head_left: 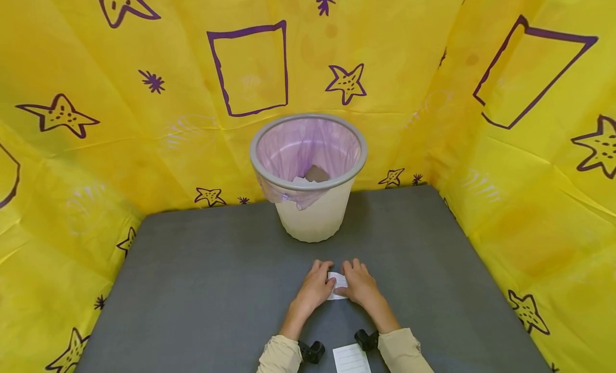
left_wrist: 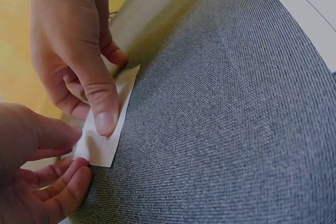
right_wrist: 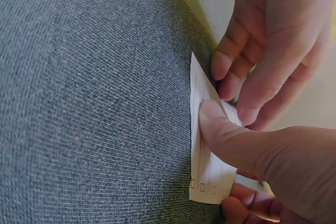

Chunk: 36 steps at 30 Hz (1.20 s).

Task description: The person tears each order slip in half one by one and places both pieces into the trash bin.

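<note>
A small slip of lined white paper is held between both hands over the grey surface, in front of the bin. At its left end, my left hand pinches the edge with thumb and fingertips. The right hand grips the other part; its thumb lies flat across the slip. Seen from the right wrist, the paper bends slightly and shows a row of small printed boxes along one end. The fingers behind the slip are partly hidden.
A second lined sheet lies nearer, between the forearms. Beyond the hands stands a cream bin with a purple liner, holding white paper and a brown-grey piece. Yellow patterned cloth walls the grey tabletop on three sides.
</note>
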Each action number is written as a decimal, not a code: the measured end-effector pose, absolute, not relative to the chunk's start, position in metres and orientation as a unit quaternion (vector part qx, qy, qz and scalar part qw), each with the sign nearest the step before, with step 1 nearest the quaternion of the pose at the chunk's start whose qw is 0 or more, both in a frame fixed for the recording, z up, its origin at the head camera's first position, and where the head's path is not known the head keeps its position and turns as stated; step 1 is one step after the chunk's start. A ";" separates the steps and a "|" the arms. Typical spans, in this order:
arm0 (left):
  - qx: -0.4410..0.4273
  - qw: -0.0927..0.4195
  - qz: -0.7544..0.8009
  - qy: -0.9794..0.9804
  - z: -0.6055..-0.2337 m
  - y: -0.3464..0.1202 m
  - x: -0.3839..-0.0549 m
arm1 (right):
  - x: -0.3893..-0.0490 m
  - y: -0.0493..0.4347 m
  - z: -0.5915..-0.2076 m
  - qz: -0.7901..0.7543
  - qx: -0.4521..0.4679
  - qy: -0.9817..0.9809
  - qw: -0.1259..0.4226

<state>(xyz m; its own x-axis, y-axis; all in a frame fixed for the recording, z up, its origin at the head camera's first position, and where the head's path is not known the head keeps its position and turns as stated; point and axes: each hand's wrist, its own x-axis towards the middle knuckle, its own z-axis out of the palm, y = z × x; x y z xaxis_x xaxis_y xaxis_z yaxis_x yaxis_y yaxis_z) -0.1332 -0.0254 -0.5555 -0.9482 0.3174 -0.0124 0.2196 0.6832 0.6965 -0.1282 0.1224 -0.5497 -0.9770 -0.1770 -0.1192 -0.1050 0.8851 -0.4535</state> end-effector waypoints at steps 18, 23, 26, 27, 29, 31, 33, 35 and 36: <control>0.173 0.073 0.347 0.919 -0.549 -0.049 -0.135 | -0.131 0.120 -0.553 -0.281 -0.150 0.948 0.024; 0.162 0.067 0.355 0.918 -0.536 -0.066 -0.133 | -0.132 0.125 -0.549 -0.368 -0.213 0.905 0.001; 0.180 0.040 0.370 0.910 -0.527 -0.073 -0.130 | -0.131 0.125 -0.545 -0.386 -0.243 0.890 -0.024; 0.186 0.027 0.377 0.907 -0.524 -0.075 -0.129 | -0.131 0.125 -0.543 -0.392 -0.250 0.885 -0.033; 0.194 -0.001 0.387 0.902 -0.520 -0.077 -0.128 | -0.131 0.123 -0.540 -0.409 -0.259 0.874 -0.050; 0.196 -0.023 0.397 0.896 -0.517 -0.079 -0.128 | -0.132 0.120 -0.536 -0.431 -0.262 0.861 -0.064; 0.196 -0.043 0.409 0.890 -0.515 -0.079 -0.129 | -0.134 0.117 -0.532 -0.451 -0.263 0.850 -0.072; 0.195 -0.059 0.423 0.883 -0.513 -0.080 -0.130 | -0.135 0.115 -0.528 -0.466 -0.262 0.842 -0.071; 0.192 -0.065 0.431 0.879 -0.513 -0.080 -0.130 | -0.136 0.114 -0.526 -0.469 -0.262 0.841 -0.070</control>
<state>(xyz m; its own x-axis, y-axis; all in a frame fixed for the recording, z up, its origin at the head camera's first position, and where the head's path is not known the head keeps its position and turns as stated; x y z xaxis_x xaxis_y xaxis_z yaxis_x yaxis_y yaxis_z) -0.1301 -0.0800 -0.5129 -0.9175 0.2824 0.2799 0.3943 0.5546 0.7328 -0.1358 0.1135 -0.5263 -0.8529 -0.3747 0.3635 -0.5062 0.4231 -0.7515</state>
